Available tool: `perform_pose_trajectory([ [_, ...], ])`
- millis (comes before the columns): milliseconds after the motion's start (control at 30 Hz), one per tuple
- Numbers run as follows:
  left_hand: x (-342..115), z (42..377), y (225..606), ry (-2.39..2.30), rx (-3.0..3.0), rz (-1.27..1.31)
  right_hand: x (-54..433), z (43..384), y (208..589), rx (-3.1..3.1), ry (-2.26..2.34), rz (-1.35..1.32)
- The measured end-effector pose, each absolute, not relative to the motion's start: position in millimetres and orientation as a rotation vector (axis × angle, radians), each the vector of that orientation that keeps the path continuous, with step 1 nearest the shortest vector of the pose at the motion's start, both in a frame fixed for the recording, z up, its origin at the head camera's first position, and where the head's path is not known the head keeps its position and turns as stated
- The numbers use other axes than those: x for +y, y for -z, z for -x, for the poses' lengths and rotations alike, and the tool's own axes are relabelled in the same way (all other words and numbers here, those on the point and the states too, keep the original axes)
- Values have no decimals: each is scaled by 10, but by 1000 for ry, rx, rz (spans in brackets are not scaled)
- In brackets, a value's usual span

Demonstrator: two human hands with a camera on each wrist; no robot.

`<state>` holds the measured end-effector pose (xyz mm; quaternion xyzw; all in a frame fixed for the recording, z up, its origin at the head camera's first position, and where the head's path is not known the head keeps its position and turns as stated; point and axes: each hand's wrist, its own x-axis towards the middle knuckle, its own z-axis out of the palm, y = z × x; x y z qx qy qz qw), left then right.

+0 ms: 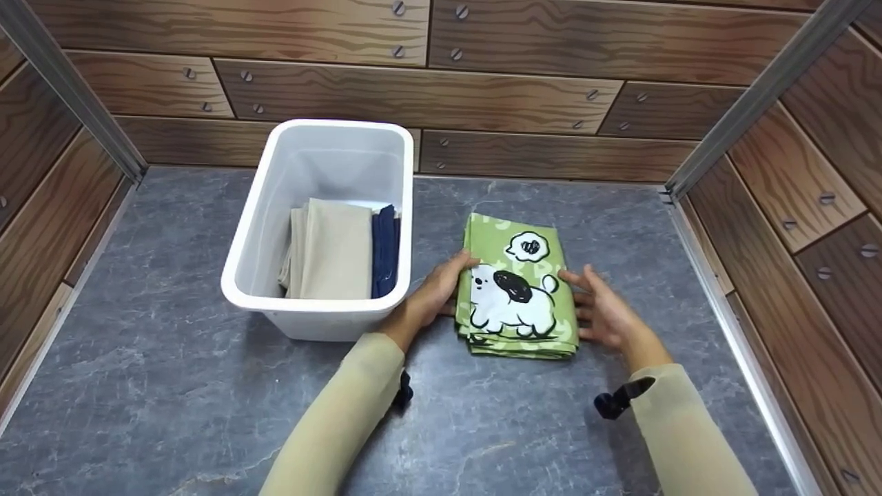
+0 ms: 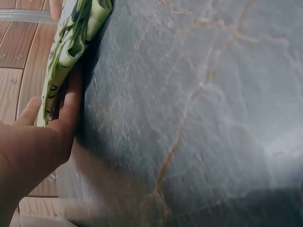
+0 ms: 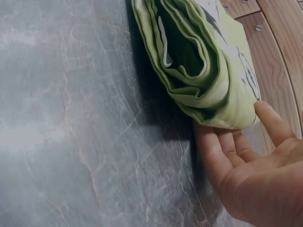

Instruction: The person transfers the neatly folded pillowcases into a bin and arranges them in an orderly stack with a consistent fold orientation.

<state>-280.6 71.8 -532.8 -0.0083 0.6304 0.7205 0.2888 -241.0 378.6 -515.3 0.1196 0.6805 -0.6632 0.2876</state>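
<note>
A folded green cloth, printed with a white cartoon dog, lies on the grey marbled surface. At its left edge, my left hand holds it with the thumb over the top and the fingers slid underneath. In the left wrist view the fingers run along the cloth's underside. My right hand touches the opposite edge, thumb at the upper side. The right wrist view shows its nearly straight fingers reaching the rolled layers of the green cloth from below; their tips are hidden.
Left of the cloth stands a white plastic bin, close to my left forearm. Inside it, folded beige cloth stands upright beside dark blue cloth. Wood-patterned walls enclose the back and sides.
</note>
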Motion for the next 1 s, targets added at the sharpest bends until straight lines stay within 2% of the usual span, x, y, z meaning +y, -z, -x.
perform_pose_trajectory([
  [333,718,2797,5344,-1905,1704,71,3748,2407,5199,1853,1778,-408],
  [500,740,2794,5379,-1925,1837,-18,3758,2390,5221,1883,1792,-411],
  [700,750,2771,5420,-1916,2001,-141,3796,2359,5277,1904,1828,-372],
  [1000,733,2738,5444,-1928,1977,-119,3804,2312,5379,1956,1881,-255],
])
